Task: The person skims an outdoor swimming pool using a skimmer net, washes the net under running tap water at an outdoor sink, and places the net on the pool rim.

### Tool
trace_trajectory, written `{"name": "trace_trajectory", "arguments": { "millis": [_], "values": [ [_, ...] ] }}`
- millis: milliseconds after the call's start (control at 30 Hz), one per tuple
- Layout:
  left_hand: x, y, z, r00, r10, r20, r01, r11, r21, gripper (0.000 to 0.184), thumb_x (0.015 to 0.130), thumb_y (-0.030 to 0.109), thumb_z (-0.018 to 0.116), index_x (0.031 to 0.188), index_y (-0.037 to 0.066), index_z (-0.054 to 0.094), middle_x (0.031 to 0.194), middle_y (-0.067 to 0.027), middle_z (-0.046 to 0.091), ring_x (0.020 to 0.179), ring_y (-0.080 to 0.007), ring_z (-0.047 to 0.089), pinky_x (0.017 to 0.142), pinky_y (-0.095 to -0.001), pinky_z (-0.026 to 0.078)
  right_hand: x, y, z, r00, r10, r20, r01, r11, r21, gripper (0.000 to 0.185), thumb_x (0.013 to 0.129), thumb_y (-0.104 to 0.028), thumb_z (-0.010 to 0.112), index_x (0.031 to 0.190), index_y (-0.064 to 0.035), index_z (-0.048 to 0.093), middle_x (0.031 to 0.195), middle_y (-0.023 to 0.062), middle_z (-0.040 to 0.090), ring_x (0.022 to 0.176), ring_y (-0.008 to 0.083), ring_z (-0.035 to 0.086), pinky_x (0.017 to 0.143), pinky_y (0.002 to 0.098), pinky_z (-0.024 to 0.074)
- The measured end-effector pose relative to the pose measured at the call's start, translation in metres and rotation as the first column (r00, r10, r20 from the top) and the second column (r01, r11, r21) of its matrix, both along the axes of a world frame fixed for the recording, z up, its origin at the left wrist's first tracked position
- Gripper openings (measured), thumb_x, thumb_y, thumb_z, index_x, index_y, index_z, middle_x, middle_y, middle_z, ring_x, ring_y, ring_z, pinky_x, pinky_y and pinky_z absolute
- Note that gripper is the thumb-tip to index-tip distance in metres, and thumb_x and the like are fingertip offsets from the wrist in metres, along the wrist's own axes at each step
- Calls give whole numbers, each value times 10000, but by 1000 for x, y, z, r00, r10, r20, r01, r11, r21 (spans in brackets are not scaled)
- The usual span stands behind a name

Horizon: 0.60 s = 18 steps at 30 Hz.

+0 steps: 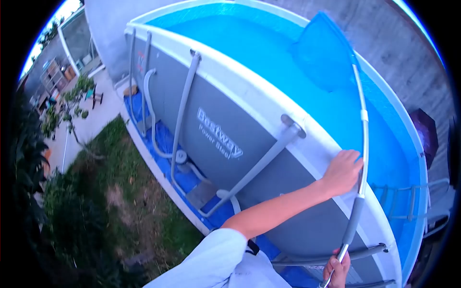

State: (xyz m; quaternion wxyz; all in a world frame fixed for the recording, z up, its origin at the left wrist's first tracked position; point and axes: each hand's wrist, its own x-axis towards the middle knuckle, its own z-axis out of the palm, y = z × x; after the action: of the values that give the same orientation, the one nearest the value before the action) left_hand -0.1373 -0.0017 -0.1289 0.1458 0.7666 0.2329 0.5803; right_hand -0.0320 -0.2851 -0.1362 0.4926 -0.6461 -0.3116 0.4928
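Observation:
A pool skimmer net [322, 50] on a long metal pole [365, 139] reaches over the water of a round-edged pool. The blue mesh bag hangs at the far side, its lower part seemingly at or in the water. My left hand [342, 174] is closed around the pole above the pool's white rim [307, 139]. Lower down, below the grey foam grip [354, 221], my right hand [337, 271] is wrapped around the pole near its end. My left arm stretches across the front of the pool wall.
The grey pool wall [201, 101] is braced by slanted metal legs [186, 96]. A grey hose [150, 105] runs down to a blue ground sheet [165, 137]. A ladder [410, 201] stands at the right. Grass [139, 192] and a small tree [69, 108] lie left.

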Motion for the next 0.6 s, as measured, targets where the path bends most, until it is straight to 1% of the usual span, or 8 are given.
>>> {"name": "trace_trajectory", "arguments": {
  "millis": [33,100,167,200,300,467,533,600],
  "values": [
    [-22,-8,-1,1000,-1,22,1,1000,17,319,694,25,606,1007,-2,553,1097,-176,532,1003,-322,525,849,-433,406,-13,15,-2,1000,-21,-14,21,1000,20,322,838,-142,588,1105,-18,458,665,40,550,399,58,387,332,209,318],
    [-66,-27,-10,1000,-22,23,21,999,32,344,704,18,600,1043,-4,543,1129,-170,512,1040,-329,515,889,-430,404,-39,41,-3,999,14,-38,-11,997,71,245,812,-153,573,1001,-21,492,497,38,401,335,150,404,336,272,345],
    [-106,-44,-21,999,-44,-6,44,999,-10,378,700,2,606,1075,4,555,1117,-148,536,1063,-330,518,906,-415,417,-56,67,-6,1000,-10,-5,10,993,114,272,811,-119,551,1044,-5,469,512,30,416,317,128,390,308,253,326],
    [-125,-49,-29,998,-61,-16,61,998,-29,373,697,-1,610,1067,6,563,1103,-138,548,1040,-325,531,882,-406,435,-61,80,-2,999,-13,48,5,988,151,305,810,-85,528,1087,11,446,527,22,430,299,107,376,280,234,306],
    [-181,-59,-60,997,-51,-64,44,992,-118,328,697,-9,619,1023,9,593,1032,-129,591,958,-317,571,833,-384,467,-72,113,13,992,-20,122,1,988,155,337,823,-90,519,1130,28,444,544,20,434,315,99,389,298,228,315],
    [-271,-82,-136,972,155,-177,-215,893,-396,300,724,7,616,1023,16,603,984,-143,624,924,-304,593,808,-359,479,-78,174,34,983,-32,182,-6,979,205,364,865,-129,522,1184,20,428,574,21,457,333,86,411,303,211,310],
    [-308,-94,-178,941,240,-238,-330,806,-492,306,741,15,611,1046,15,590,985,-140,625,915,-280,603,801,-348,483,-76,202,42,951,-17,309,-56,973,226,338,874,-153,513,1167,10,467,580,8,457,336,72,403,308,208,308],
    [-344,-108,-218,921,307,-242,-390,692,-608,315,751,22,604,1065,18,580,945,-138,629,883,-274,615,781,-351,488,-70,230,49,942,15,334,-97,968,230,244,867,-163,525,1047,1,505,585,4,465,337,69,412,305,207,313]
  ]
}}
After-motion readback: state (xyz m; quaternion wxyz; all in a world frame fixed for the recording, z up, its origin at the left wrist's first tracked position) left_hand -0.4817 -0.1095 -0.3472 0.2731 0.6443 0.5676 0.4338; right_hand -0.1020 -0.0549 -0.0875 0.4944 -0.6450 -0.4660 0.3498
